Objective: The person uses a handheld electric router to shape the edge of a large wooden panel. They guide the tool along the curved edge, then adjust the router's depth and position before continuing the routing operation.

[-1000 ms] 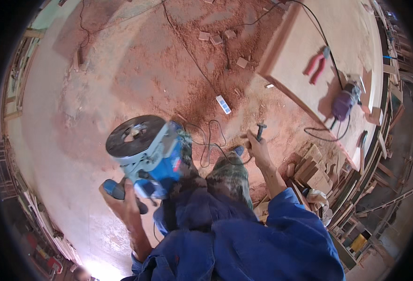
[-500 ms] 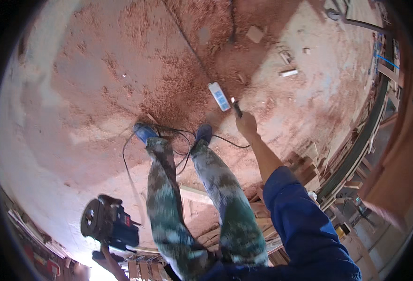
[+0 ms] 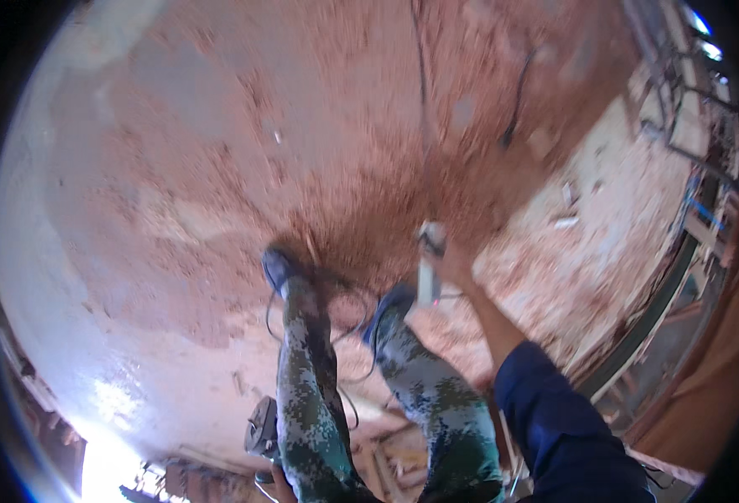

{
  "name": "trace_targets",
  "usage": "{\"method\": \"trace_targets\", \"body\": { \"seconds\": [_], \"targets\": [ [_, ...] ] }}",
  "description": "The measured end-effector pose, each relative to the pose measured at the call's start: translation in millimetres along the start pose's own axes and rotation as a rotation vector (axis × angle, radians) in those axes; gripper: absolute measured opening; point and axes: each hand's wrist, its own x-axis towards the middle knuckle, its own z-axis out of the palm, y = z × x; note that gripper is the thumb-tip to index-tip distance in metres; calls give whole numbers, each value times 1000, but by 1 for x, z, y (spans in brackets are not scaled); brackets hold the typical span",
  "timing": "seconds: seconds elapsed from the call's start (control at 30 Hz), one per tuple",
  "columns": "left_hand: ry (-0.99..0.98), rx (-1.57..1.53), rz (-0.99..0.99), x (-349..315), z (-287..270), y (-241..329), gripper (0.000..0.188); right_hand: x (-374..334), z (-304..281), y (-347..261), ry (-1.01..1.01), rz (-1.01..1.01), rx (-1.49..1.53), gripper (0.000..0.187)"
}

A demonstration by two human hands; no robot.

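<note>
Low at the left, partly behind my left leg, a router with a dark round base hangs by its handle from my left hand, of which only a small part shows. My right arm reaches down in front of my right leg. The right hand is closed, with a black plug seemingly in its fingers. It is up against a white power strip; blur hides whether the plug sits in a socket or the fingers also grip the strip. A small red light glows at the strip's near end.
Black cable loops around my shoes. Another cord runs away over the sawdust-covered floor. Wood scraps lie at the right, below timber stacks. More boards lie beneath me.
My right hand has come from beside the strip to against it, and the strip now stands more upright in view. The router has swung inward behind my left leg. The whole view has shifted.
</note>
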Motion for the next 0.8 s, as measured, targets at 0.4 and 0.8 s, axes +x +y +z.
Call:
{"method": "trace_targets", "body": {
  "seconds": [0.4, 0.8],
  "targets": [
    [-213, -22, 123, -53, 35, 83, 57, -377, -309, -441, -517, -624, 303, 76],
    [-45, -6, 383, -52, -124, 238, 56, -531, -519, -666, -782, -657, 1102, 61]
  ]
}}
